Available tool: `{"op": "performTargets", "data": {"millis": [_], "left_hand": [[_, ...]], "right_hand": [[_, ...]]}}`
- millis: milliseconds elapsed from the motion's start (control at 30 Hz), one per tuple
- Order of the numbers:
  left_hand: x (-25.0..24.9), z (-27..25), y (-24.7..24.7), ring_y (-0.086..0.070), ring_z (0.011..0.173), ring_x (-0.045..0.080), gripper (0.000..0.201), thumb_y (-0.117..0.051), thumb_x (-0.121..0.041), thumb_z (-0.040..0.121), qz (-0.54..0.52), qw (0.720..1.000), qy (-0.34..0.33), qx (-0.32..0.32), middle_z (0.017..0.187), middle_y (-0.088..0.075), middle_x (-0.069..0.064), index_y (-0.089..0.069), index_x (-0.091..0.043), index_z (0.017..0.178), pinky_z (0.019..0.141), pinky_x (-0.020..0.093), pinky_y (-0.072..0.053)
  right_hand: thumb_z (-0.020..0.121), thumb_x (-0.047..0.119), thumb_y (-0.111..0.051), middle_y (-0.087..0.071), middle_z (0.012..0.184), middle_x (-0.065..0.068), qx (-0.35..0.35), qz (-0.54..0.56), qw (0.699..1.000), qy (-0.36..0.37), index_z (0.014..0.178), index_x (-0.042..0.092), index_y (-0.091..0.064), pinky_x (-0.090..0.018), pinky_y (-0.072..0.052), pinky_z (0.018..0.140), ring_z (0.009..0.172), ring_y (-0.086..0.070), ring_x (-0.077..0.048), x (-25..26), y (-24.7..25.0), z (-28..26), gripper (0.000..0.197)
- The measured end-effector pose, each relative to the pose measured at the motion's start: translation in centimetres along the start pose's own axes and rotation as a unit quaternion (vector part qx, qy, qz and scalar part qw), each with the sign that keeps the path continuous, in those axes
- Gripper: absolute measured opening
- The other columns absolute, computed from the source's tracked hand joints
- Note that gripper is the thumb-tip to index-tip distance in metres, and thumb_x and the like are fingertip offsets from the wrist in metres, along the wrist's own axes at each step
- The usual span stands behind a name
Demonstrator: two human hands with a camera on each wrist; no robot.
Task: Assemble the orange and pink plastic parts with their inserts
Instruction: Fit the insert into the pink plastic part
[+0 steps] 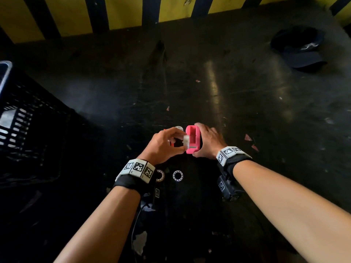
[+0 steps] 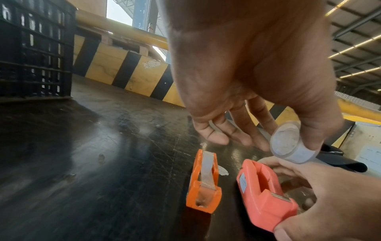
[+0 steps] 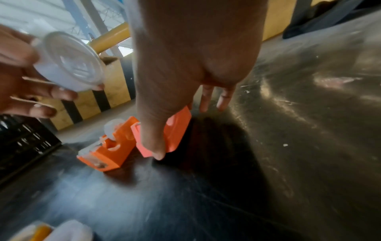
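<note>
- While the right hand (image 1: 208,142) is gripping the pink part (image 1: 193,139) on the worktop (image 1: 247,103), left-hand fingers (image 2: 315,130) are pinching the white insert (image 1: 186,140) just left of it.
- Next, seating the insert in the slot is calling for alignment.

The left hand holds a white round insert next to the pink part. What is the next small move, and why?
Probably lower the white insert, pinched in the left hand, into the open slot of the pink part. The right hand grips that part on the table, its slot looks empty, and the orange part beside it already carries an insert.
</note>
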State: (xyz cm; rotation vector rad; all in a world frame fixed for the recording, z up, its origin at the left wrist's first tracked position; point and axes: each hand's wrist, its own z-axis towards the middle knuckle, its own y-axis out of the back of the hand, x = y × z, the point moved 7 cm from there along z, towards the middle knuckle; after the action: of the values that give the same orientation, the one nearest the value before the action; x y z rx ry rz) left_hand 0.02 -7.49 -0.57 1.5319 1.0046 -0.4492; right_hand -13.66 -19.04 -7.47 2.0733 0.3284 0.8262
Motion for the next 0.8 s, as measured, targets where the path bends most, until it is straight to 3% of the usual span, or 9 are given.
{"op": "performTargets", "data": {"millis": [133, 267, 400, 600, 800], "left_hand": [[-1.3, 0.9, 0.4, -0.059, 0.093, -0.003, 0.046, -0.088, -0.025, 0.078, 0.015, 1.0, -0.01, -0.013, 0.109, -0.063, -0.015, -0.072, -0.028, 0.121, 0.081, 0.009, -0.044], [-1.8, 1.9, 0.5, -0.062, 0.106, 0.015, 0.051, -0.089, -0.032, 0.073, 0.053, 0.998, -0.002, -0.036, 0.12, -0.064, -0.001, -0.072, -0.031, 0.121, 0.096, 0.034, -0.053], [-2.1, 2.3, 0.5, -0.059, 0.117, 0.024, 0.053, -0.089, -0.038, 0.07, 0.074, 0.996, -0.001, -0.049, 0.125, -0.061, 0.0, -0.072, -0.035, 0.121, 0.103, 0.046, -0.052], [-2.3, 1.8, 0.7, -0.056, 0.12, 0.024, 0.054, -0.088, -0.042, 0.071, 0.117, 0.992, -0.004, -0.049, 0.129, -0.059, -0.002, -0.071, -0.035, 0.122, 0.101, 0.048, -0.053], [-2.6, 0.9, 0.8, -0.063, 0.111, 0.02, 0.062, -0.09, -0.034, 0.072, 0.095, 0.993, -0.011, -0.073, 0.125, -0.059, -0.002, -0.064, -0.031, 0.127, 0.092, 0.036, -0.056]], "right_hand": [[0.044, 0.053, -0.08, -0.047, 0.149, 0.002, -0.019, 0.027, 0.998, 0.056, 0.147, 0.035, -0.019, -0.053, -0.045, 0.104, 0.129, -0.049, -0.033, 1.5, 0.3, -0.9, 0.121], [0.043, 0.058, -0.077, -0.046, 0.15, 0.002, -0.042, 0.042, 0.995, 0.08, 0.15, 0.035, -0.021, -0.053, -0.046, 0.103, 0.127, -0.05, -0.033, 2.1, 1.5, -1.9, 0.123], [0.045, 0.054, -0.082, -0.049, 0.147, 0.001, -0.054, 0.048, 0.994, 0.082, 0.149, 0.033, -0.024, -0.051, -0.046, 0.103, 0.123, -0.052, -0.033, 2.3, 2.7, -2.8, 0.121], [0.048, 0.048, -0.085, -0.049, 0.146, 0.002, -0.056, 0.053, 0.993, 0.085, 0.149, 0.034, -0.026, -0.051, -0.046, 0.103, 0.124, -0.05, -0.031, 3.0, 3.8, -4.1, 0.118], [0.048, 0.056, -0.086, -0.051, 0.141, -0.002, -0.069, 0.091, 0.988, 0.106, 0.148, 0.039, -0.023, -0.049, -0.048, 0.104, 0.122, -0.054, -0.029, 4.0, 4.3, -4.9, 0.119]]}}
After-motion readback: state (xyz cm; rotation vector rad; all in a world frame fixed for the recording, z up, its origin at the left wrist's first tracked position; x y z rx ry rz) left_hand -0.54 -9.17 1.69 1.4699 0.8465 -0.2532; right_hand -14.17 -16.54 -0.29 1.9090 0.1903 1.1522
